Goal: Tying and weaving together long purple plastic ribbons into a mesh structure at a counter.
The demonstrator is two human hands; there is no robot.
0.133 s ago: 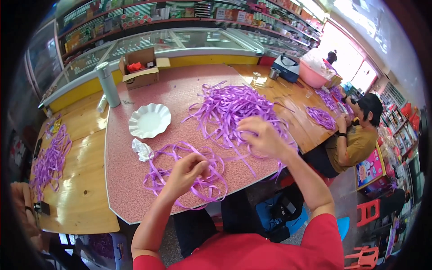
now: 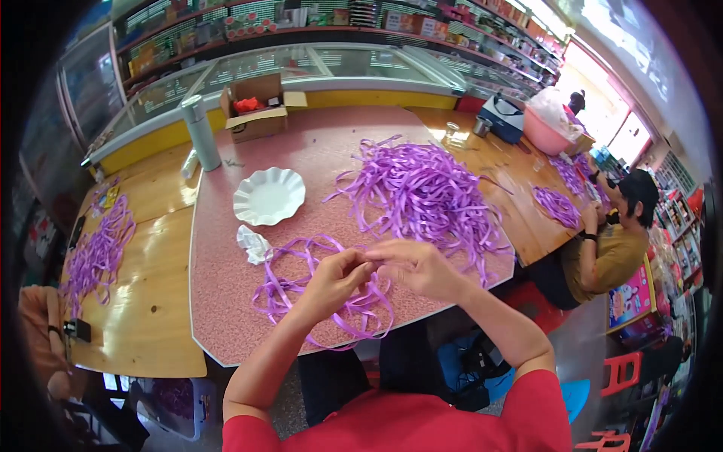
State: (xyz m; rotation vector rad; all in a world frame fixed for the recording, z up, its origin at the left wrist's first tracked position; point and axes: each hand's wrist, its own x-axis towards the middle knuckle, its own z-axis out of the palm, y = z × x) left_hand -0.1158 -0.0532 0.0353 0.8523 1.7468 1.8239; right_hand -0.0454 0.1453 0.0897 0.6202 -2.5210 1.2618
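Over the near part of the pink speckled table, my left hand (image 2: 336, 285) is closed in a pinch on a purple ribbon. My right hand (image 2: 422, 270) meets it from the right, its fingertips drawn together at the left fingertips; the bit of ribbon between them is mostly hidden. Under and around my left hand lies a loose tangle of purple ribbon (image 2: 280, 289), its loops reaching the table's front edge. Beyond my right hand rises a large heap of purple ribbons (image 2: 425, 184).
A white scalloped dish (image 2: 269, 197) and crumpled white tissue (image 2: 254, 245) sit left of the tangle. Farther back stand a pale green flask (image 2: 200, 134) and an open cardboard box (image 2: 257, 123). At right, a person (image 2: 606, 241) handles ribbons at a wooden table (image 2: 493, 181).
My right hand has come left and down to meet my left hand. The stretch of ribbon that spanned the gap between them is no longer visible. The view has shifted slightly.
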